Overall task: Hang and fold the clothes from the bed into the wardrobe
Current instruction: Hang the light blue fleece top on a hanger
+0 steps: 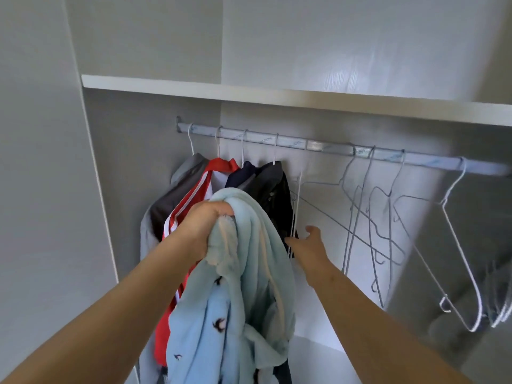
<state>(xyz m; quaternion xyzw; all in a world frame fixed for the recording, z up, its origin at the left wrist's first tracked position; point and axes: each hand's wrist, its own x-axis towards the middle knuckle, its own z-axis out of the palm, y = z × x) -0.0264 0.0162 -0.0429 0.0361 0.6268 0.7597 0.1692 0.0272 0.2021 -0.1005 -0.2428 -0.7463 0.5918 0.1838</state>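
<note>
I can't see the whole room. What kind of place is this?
Probably the inside of a wardrobe: a rail carries hung clothes and empty wire hangers, with a shelf above. The left hand grips a light blue garment, not yet hung.

The light blue garment (249, 259) at near centre is soft, fluffy fleece cloth, matt and thick-piled. Left of it, the red top (221, 164) looks like smooth, slightly shiny sports cloth. The rail (313, 144) is pale metal with a dull sheen. The hangers (356, 206) on the right are thin wire. The shelf (249, 92) and wardrobe panels (41, 162) are smooth grey board, faintly grained.
</note>
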